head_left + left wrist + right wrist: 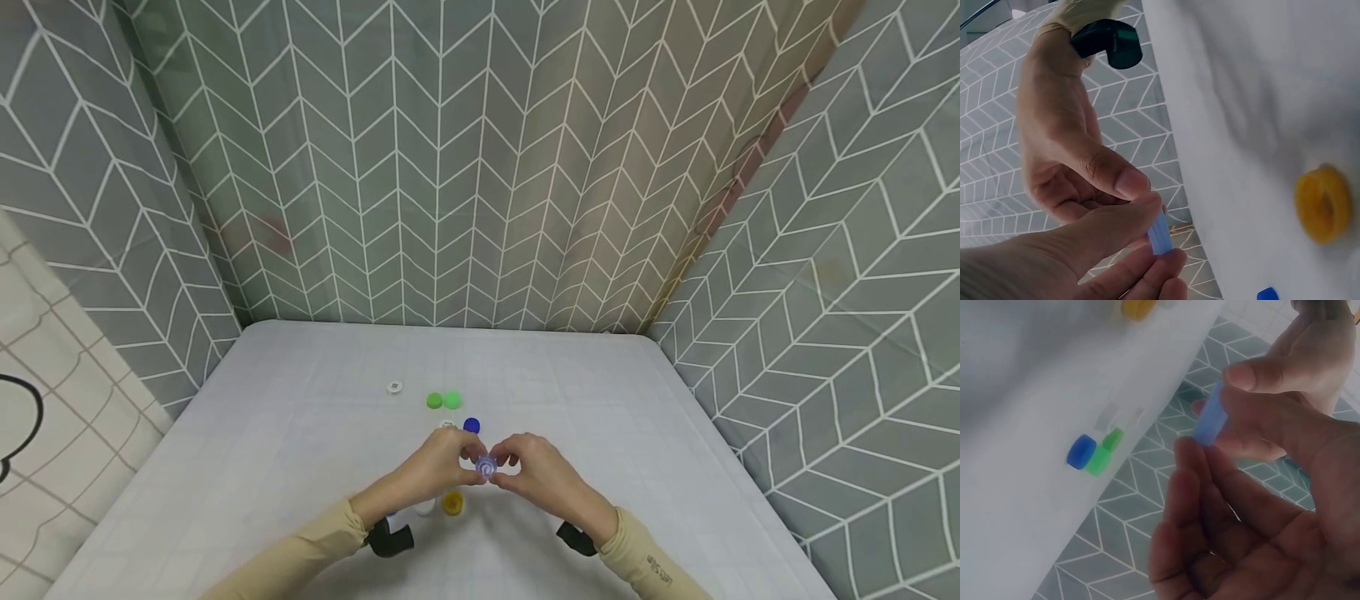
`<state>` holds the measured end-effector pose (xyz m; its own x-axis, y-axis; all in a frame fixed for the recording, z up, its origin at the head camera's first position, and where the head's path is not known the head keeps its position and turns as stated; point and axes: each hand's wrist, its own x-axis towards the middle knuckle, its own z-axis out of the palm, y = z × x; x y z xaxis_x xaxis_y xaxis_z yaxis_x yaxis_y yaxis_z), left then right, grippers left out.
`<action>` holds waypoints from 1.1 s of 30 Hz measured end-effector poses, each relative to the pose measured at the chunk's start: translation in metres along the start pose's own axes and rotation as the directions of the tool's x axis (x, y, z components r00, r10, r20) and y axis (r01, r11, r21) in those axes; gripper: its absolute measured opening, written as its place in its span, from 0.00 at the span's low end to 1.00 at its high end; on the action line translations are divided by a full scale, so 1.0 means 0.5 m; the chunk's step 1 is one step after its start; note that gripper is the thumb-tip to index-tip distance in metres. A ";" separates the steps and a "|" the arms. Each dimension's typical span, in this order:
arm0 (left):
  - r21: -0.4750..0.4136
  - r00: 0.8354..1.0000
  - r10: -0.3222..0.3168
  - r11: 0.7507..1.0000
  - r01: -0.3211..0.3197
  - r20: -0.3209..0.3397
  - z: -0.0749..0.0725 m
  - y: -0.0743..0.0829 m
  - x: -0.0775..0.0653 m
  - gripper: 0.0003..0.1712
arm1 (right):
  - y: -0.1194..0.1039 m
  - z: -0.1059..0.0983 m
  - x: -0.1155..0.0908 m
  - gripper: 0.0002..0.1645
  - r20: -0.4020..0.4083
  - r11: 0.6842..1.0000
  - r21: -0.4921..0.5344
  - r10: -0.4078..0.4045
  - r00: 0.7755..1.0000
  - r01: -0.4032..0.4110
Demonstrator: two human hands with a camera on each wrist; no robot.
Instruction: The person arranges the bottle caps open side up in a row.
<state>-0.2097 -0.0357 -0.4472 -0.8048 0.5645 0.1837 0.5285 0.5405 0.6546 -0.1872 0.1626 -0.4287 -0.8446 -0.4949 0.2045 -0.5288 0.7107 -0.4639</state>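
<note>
Pale blue cap gripped between two hands, raised over a table

The dark blue cap (471, 426), resting on the white table (712, 483), serves here as the landmark. On its near side, toward the seated-edge sleeves, the pale blue cap (487, 467) is held up clear of the surface, its round face showing from above. The left hand (442, 460) pinches it between thumb and fingertips on one side; the right hand (536, 468) pinches the opposite side the same way, its remaining fingers loosely bent.

Beyond the dark blue cap, slightly to the person's left, stand a dark green cap (434, 401) and a light green cap (452, 400), side by side. Farther left and beyond lies a small white cap (394, 387). Nearer the person than the landmark, a little to its left, sits the yellow cap (452, 502), hollow side showing. Past all of these, behind the landmark, I see a grey curtain (465, 167) with white chevron lines.
</note>
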 end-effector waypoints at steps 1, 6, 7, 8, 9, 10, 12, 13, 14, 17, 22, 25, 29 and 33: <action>0.000 1.000 -0.001 1.000 0.001 0.002 0.005 -0.002 -0.001 0.13 | 0.002 0.003 0.000 0.11 0.013 1.000 -0.010 -0.002 1.000 0.002; 0.075 1.000 -0.010 0.997 0.010 0.000 0.031 -0.011 -0.009 0.11 | 0.009 0.024 -0.004 0.11 0.042 0.997 -0.062 -0.036 0.998 0.039; 0.099 1.000 -0.010 0.995 0.010 -0.001 0.036 -0.013 -0.011 0.11 | 0.010 0.028 -0.005 0.11 0.046 0.996 -0.070 -0.042 0.998 0.046; 0.124 1.000 -0.012 0.992 0.012 -0.001 0.041 -0.015 -0.012 0.11 | 0.011 0.032 -0.006 0.11 0.049 0.996 -0.078 -0.047 0.998 0.050; 0.145 1.000 -0.013 0.989 0.013 0.000 0.045 -0.017 -0.013 0.12 | 0.013 0.036 -0.006 0.11 0.054 0.995 -0.088 -0.050 0.997 0.055; 0.164 1.000 -0.011 0.986 0.011 -0.002 0.049 -0.019 -0.013 0.12 | 0.014 0.039 -0.006 0.11 0.059 0.994 -0.094 -0.052 0.997 0.057; 0.184 1.000 -0.009 0.983 0.010 -0.005 0.056 -0.022 -0.014 0.13 | 0.017 0.046 -0.006 0.10 0.067 0.992 -0.109 -0.054 0.996 0.061; 0.193 1.000 -0.007 0.981 0.008 -0.007 0.059 -0.023 -0.015 0.13 | 0.018 0.049 -0.005 0.10 0.070 0.991 -0.117 -0.056 0.996 0.064; 0.202 1.000 -0.003 0.979 0.005 -0.009 0.062 -0.023 -0.016 0.13 | 0.019 0.052 -0.006 0.10 0.071 0.989 -0.130 -0.061 0.996 0.069; 0.223 1.000 0.001 0.975 0.002 -0.013 0.072 -0.025 -0.018 0.13 | 0.020 0.061 -0.008 0.11 0.084 0.985 -0.158 -0.062 0.995 0.075; 0.244 1.000 0.002 0.970 0.000 -0.005 0.080 -0.028 -0.023 0.13 | 0.020 0.069 -0.010 0.12 0.118 0.982 -0.181 -0.038 0.992 0.059; 0.252 1.000 -0.001 0.968 0.001 0.000 0.080 -0.028 -0.023 0.13 | 0.020 0.071 -0.010 0.12 0.122 0.980 -0.191 -0.035 0.992 0.059; 0.251 1.000 -0.012 0.968 0.009 0.012 0.081 -0.028 -0.022 0.14 | 0.021 0.075 -0.009 0.13 0.126 0.984 -0.172 -0.026 0.992 0.048; 0.254 1.000 -0.015 0.967 0.008 0.025 0.084 -0.033 -0.022 0.15 | 0.021 0.081 -0.008 0.12 0.151 0.991 -0.134 0.008 0.989 0.013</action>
<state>-0.1982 -0.0244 -0.4909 -0.8055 0.5719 0.1552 0.5733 0.6859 0.4481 -0.1860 0.1518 -0.4695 -0.8262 -0.5591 0.0687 -0.5461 0.7650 -0.3415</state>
